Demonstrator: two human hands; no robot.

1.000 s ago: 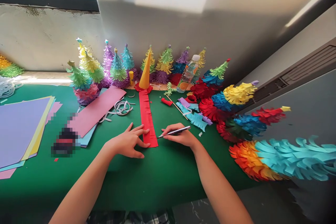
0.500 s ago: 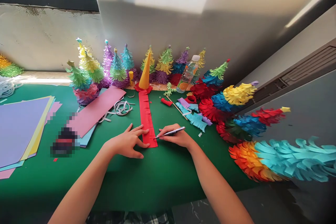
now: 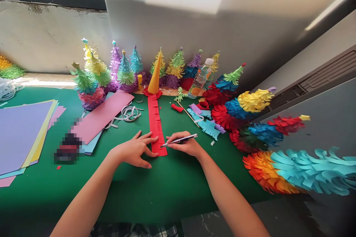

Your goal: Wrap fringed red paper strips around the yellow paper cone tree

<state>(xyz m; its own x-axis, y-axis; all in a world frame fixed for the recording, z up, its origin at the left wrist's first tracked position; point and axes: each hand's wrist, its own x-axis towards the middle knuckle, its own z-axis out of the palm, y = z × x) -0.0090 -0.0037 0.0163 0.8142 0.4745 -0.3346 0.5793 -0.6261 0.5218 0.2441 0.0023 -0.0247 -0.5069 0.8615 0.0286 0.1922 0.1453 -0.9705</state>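
A long red paper strip (image 3: 155,124), cut into fringe along its right edge, lies flat on the green table (image 3: 167,189). My left hand (image 3: 135,150) rests with fingers spread, the fingertips pressing the strip's left edge near its lower end. In my right hand (image 3: 185,144) is a slim silver-and-black pen or craft knife (image 3: 180,140); which of the two I cannot tell. Its tip meets the lower part of the strip. Behind the strip's far end stands a yellow paper cone (image 3: 155,79) with a red fringed ring (image 3: 152,92) around its base.
Fringed paper trees (image 3: 175,66) line the back and right side. A plastic bottle (image 3: 200,79) stands among them. On the left lie coloured sheets (image 3: 25,133) and a pink strip (image 3: 104,114). White curled strips (image 3: 130,114) and blue fringed scraps (image 3: 204,124) flank the red strip.
The tool's tip has shifted slightly left across the red strip, and its shaft lies a little flatter in my right hand. My left hand keeps its place.
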